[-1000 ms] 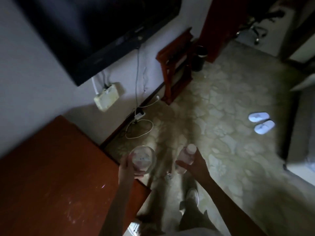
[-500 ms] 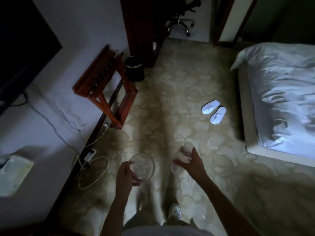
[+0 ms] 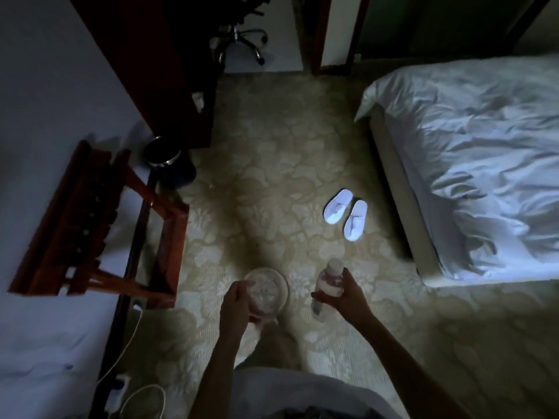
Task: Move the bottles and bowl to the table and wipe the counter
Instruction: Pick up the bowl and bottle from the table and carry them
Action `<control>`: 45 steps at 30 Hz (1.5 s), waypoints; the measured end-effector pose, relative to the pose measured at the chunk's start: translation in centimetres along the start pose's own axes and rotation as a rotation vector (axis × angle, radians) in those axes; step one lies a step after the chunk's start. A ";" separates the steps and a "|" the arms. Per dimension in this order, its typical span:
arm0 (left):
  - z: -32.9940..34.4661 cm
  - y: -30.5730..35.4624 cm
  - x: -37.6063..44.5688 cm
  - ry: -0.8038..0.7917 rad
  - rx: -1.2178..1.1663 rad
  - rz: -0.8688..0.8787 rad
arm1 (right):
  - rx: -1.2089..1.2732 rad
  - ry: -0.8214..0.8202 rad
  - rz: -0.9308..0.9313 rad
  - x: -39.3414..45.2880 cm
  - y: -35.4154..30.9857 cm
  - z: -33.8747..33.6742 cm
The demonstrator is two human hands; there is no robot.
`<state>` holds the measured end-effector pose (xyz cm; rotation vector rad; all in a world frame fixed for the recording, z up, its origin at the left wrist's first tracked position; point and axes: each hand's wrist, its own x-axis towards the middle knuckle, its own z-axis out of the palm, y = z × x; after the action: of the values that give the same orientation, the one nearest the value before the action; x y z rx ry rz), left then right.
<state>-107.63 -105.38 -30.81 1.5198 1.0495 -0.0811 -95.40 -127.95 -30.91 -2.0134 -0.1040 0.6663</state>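
Bowl (image 3: 267,293) gripped in left hand (image 3: 234,303), bottle (image 3: 329,282) clasped in right hand (image 3: 343,294) — both held above patterned carpet (image 3: 272,182).

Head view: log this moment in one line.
left hand: holds bowl | right hand: holds bottle | over carpet | table: unseen

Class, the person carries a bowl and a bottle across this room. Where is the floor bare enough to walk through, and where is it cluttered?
Bare carpet runs ahead between the wooden rack and the bed. The slippers crowd the bed side; a bin and cables crowd the wall side. The left hand holds the bowl, the right hand the bottle.
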 end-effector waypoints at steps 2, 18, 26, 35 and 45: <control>-0.5 4.6 4.5 -0.032 -0.010 0.027 | -0.030 0.049 -0.029 5.1 -4.6 -1.0; 4.2 34.5 38.3 -0.038 -0.070 -0.026 | 0.108 0.073 0.002 45.9 -20.7 -4.1; 3.3 51.3 53.9 0.110 -0.056 0.098 | 0.046 0.058 -0.181 67.5 -36.5 -7.3; 3.6 63.9 74.8 0.103 -0.093 -0.005 | -0.009 0.046 -0.185 90.3 -45.8 -5.9; -1.3 85.8 92.5 0.137 -0.138 0.057 | 0.105 -0.023 -0.378 113.2 -67.4 -6.2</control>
<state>0.68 -41.49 -20.07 1.4441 1.0962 0.1348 16.70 -59.43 -19.29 -1.8189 -0.4424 0.4432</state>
